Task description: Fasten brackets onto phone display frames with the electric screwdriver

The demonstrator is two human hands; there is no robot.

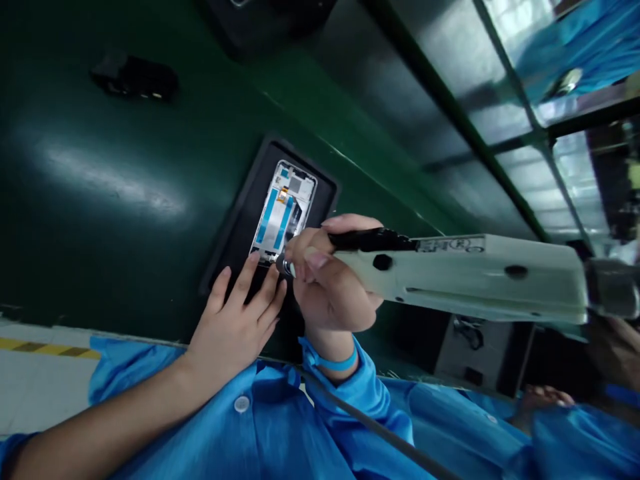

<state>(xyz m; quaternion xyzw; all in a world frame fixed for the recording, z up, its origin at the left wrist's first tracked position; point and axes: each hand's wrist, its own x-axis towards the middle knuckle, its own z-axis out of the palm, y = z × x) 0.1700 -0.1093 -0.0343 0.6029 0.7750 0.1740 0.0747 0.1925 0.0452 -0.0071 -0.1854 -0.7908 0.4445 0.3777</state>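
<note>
An opened phone frame (283, 210) with blue strips lies in a black tray (240, 220) on the green bench. My left hand (235, 320) rests flat on the tray's near end, fingers stretched out and touching the phone's lower edge. My right hand (333, 280) is wrapped round the front of a cream electric screwdriver (475, 273), whose metal tip (286, 267) sits at the phone's lower corner. A blue wrist strap circles my right wrist.
A small dark object (134, 77) lies on the green bench (100, 200) at the upper left. Metal rails (450, 100) run along the bench's far side. Another person's hand in a blue sleeve (545, 399) shows at the lower right. A cable crosses my blue coat.
</note>
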